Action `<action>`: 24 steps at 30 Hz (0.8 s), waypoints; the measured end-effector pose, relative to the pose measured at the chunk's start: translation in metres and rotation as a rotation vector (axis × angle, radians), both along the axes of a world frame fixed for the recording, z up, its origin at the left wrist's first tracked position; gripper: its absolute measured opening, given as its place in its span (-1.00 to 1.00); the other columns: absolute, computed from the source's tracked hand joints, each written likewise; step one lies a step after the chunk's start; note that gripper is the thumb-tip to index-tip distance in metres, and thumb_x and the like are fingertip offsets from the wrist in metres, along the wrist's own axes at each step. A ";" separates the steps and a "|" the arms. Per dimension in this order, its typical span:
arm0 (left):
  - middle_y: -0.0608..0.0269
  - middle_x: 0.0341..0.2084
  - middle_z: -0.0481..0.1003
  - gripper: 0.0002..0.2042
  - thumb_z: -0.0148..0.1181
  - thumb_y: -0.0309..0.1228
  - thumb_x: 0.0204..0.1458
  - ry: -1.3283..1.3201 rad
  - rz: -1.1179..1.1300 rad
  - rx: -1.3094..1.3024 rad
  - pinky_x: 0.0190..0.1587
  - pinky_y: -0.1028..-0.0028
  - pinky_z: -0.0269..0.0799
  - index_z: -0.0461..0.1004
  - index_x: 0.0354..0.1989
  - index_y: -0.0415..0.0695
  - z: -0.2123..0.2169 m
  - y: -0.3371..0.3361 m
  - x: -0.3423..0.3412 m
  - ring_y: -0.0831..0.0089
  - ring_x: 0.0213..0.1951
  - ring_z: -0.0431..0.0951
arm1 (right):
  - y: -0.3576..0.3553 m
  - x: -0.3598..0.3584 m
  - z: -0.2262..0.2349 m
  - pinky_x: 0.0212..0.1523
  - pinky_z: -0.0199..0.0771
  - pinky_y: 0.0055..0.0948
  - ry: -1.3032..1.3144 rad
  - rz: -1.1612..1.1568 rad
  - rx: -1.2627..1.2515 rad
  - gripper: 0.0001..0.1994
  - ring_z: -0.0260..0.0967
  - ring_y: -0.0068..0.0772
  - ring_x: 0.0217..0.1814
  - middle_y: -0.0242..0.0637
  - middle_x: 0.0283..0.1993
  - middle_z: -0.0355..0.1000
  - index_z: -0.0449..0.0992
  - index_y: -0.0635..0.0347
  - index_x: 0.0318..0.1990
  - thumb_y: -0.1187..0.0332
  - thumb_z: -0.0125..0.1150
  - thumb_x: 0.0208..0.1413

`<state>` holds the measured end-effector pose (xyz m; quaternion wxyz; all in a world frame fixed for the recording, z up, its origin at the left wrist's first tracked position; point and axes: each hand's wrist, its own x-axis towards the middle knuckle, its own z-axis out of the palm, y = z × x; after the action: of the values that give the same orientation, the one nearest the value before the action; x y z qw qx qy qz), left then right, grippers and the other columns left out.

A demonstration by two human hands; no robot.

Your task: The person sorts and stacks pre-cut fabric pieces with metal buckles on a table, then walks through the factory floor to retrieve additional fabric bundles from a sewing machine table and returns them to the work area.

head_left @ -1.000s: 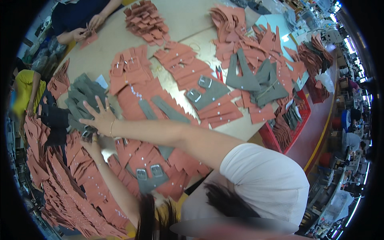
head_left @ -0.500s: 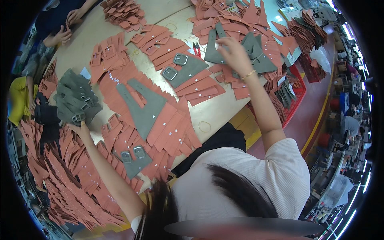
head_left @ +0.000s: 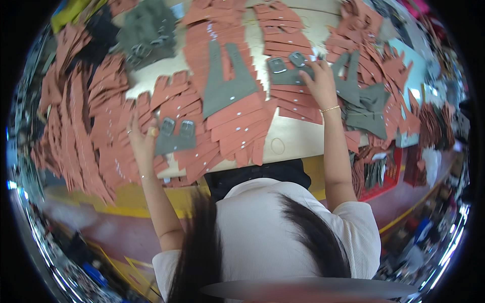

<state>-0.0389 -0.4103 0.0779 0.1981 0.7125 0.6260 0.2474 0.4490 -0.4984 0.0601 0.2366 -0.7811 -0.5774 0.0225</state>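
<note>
Crate [head_left: 383, 188]: coral pieces [head_left: 358, 174], green pieces [head_left: 375, 174]. Right fingers [head_left: 320, 69] near buckled piece [head_left: 289, 77].

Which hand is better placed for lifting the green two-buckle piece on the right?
Probably the right hand: its thumb and fingers are at the right edge of that green piece, though contact is unclear. The left hand is well to the left, beside another green two-buckle piece.

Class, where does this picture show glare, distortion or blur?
Head view: white light streaks glare at lower right; head view: buckles left of the right hand glint; head view: fisheye scene inside black corners; head view: blurred grey band along the bottom.
</note>
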 end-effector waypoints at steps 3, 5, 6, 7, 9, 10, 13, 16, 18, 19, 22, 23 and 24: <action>-0.26 0.19 0.22 -0.39 0.31 -0.27 -0.01 0.095 0.091 -0.084 0.25 0.23 0.18 0.31 0.19 -0.34 0.001 -0.027 -0.012 -0.05 0.25 0.22 | 0.004 -0.006 -0.006 0.02 0.37 -0.13 -0.044 -0.040 0.056 -0.66 0.36 0.00 0.00 -0.08 -0.04 0.40 0.55 0.15 -0.06 0.21 0.29 0.02; -0.26 0.12 0.28 -0.39 0.34 -0.26 -0.04 0.175 0.052 -0.124 0.20 0.22 0.24 0.34 0.16 -0.34 -0.001 -0.035 -0.016 -0.07 0.19 0.28 | 0.001 0.001 -0.005 0.06 0.37 -0.09 -0.172 -0.074 0.033 -0.62 0.36 0.01 0.03 -0.08 0.00 0.40 0.54 0.14 -0.04 0.16 0.29 0.03; -0.26 0.09 0.31 -0.39 0.35 -0.25 -0.05 0.222 0.070 -0.186 0.17 0.21 0.26 0.36 0.14 -0.34 -0.002 -0.039 -0.018 -0.08 0.16 0.31 | -0.004 0.007 -0.002 0.07 0.37 -0.04 -0.236 -0.174 -0.015 -0.58 0.35 0.04 0.06 -0.09 0.06 0.38 0.54 0.08 -0.01 0.09 0.29 0.01; -0.25 0.05 0.33 -0.40 0.36 -0.25 -0.07 0.170 0.087 -0.228 0.14 0.19 0.28 0.37 0.13 -0.34 -0.003 -0.043 -0.018 -0.08 0.12 0.34 | -0.010 0.015 0.001 0.06 0.37 -0.02 -0.296 -0.292 -0.095 -0.56 0.35 0.05 0.06 -0.13 0.09 0.37 0.53 0.03 0.01 0.06 0.30 -0.01; -0.23 -0.04 0.38 -0.40 0.38 -0.24 -0.09 0.041 0.153 -0.360 0.09 0.15 0.31 0.39 0.10 -0.34 -0.008 -0.046 -0.011 -0.08 0.03 0.39 | -0.026 0.034 0.007 0.05 0.33 0.10 -0.413 -0.527 -0.232 -0.47 0.33 0.05 0.10 -0.19 0.15 0.36 0.45 -0.03 0.12 0.02 0.31 -0.02; -0.21 -0.07 0.39 -0.40 0.38 -0.24 -0.10 0.140 0.132 -0.321 0.06 0.14 0.32 0.40 0.08 -0.34 -0.011 -0.046 -0.008 -0.07 0.00 0.40 | -0.031 0.043 0.009 0.05 0.31 0.14 -0.398 -0.575 -0.279 -0.44 0.33 0.05 0.11 -0.19 0.15 0.36 0.41 -0.03 0.15 0.02 0.31 -0.02; -0.17 -0.12 0.40 -0.44 0.41 -0.25 -0.14 0.309 0.052 -0.216 0.00 0.11 0.34 0.43 0.01 -0.34 -0.016 -0.043 0.002 -0.08 -0.06 0.42 | -0.048 0.071 0.015 0.07 0.23 0.23 -0.247 -0.675 -0.499 -0.34 0.34 0.08 0.17 -0.16 0.14 0.41 0.27 -0.03 0.27 0.03 0.30 0.00; -0.14 -0.13 0.42 -0.48 0.43 -0.26 -0.17 0.384 0.041 -0.247 -0.02 0.11 0.35 0.43 -0.07 -0.32 -0.020 -0.037 0.004 -0.08 -0.08 0.43 | -0.054 0.078 0.010 0.06 0.24 0.23 -0.120 -0.579 -0.554 -0.35 0.36 0.07 0.15 -0.14 0.10 0.44 0.29 -0.03 0.25 0.02 0.30 0.00; -0.11 -0.15 0.44 -0.52 0.44 -0.29 -0.18 0.397 0.045 -0.216 -0.04 0.13 0.36 0.42 -0.13 -0.31 -0.023 -0.033 0.002 -0.06 -0.09 0.44 | -0.055 0.080 0.006 0.08 0.22 0.22 -0.166 -0.617 -0.505 -0.36 0.33 0.09 0.19 -0.12 0.12 0.42 0.28 -0.06 0.24 0.05 0.32 -0.02; -0.11 -0.17 0.45 -0.52 0.44 -0.31 -0.18 0.348 0.070 -0.268 -0.05 0.14 0.37 0.42 -0.13 -0.30 -0.025 -0.031 0.001 -0.05 -0.09 0.45 | -0.054 0.080 0.004 0.09 0.22 0.21 -0.252 -0.670 -0.452 -0.35 0.32 0.10 0.20 -0.11 0.12 0.42 0.28 -0.07 0.24 0.06 0.33 -0.02; -0.11 -0.23 0.50 -0.54 0.44 -0.35 -0.19 0.195 0.102 -0.328 -0.11 0.17 0.40 0.41 -0.15 -0.31 -0.028 -0.025 -0.004 0.01 -0.14 0.50 | -0.051 0.085 0.001 0.11 0.21 0.18 -0.255 -0.731 -0.469 -0.34 0.32 0.13 0.20 -0.08 0.13 0.40 0.27 -0.07 0.23 0.05 0.36 -0.05; -0.11 -0.25 0.51 -0.55 0.44 -0.37 -0.18 0.161 0.108 -0.338 -0.14 0.19 0.42 0.42 -0.14 -0.31 -0.026 -0.024 -0.005 0.03 -0.18 0.53 | -0.049 0.088 0.001 0.12 0.21 0.18 -0.228 -0.717 -0.516 -0.33 0.32 0.13 0.18 -0.08 0.13 0.40 0.27 -0.05 0.22 0.04 0.36 -0.06; -0.11 -0.28 0.53 -0.56 0.44 -0.38 -0.18 0.116 0.134 -0.390 -0.18 0.21 0.43 0.42 -0.14 -0.31 -0.024 -0.023 -0.003 0.05 -0.22 0.56 | -0.048 0.091 0.001 0.12 0.21 0.17 -0.208 -0.699 -0.553 -0.33 0.33 0.13 0.17 -0.07 0.13 0.39 0.27 -0.04 0.21 0.02 0.36 -0.06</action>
<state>-0.0417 -0.4335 0.0542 0.2790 0.6305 0.7183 0.0929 0.5401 -0.5460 0.0609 -0.0464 -0.9610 -0.2723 0.0161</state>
